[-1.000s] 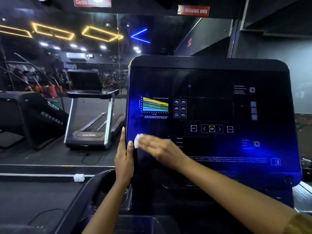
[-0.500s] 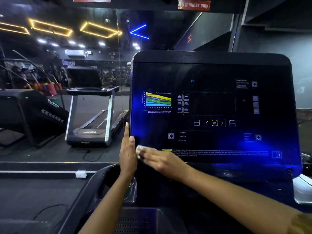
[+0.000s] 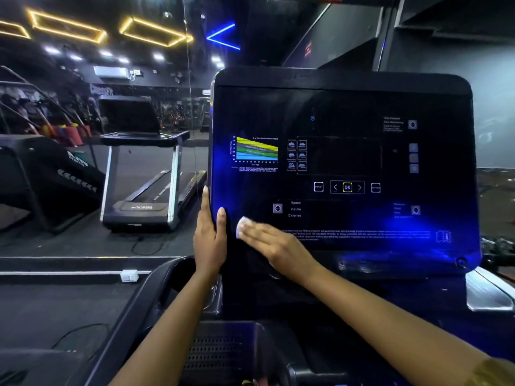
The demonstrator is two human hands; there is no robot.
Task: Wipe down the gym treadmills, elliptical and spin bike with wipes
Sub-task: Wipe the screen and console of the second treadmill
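Since the earlier frame the wipe [image 3: 242, 226] had travelled down the treadmill console [image 3: 342, 107] to its lower left corner, pressed flat under straight fingers of the right hand [image 3: 273, 246]. The left hand [image 3: 209, 240] clamped the console's left edge, thumb on its face. Risks judged: a stray pass triggering the diamond key [image 3: 277, 208], or the unpinched wipe slipping free.

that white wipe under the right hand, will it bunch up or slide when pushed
Probably floppy: the wipe looks crumpled where it peeks past the right hand. Likely to slide easily, since the console looks smooth, glossy. Seemingly light: flat fingers alone hold it there.
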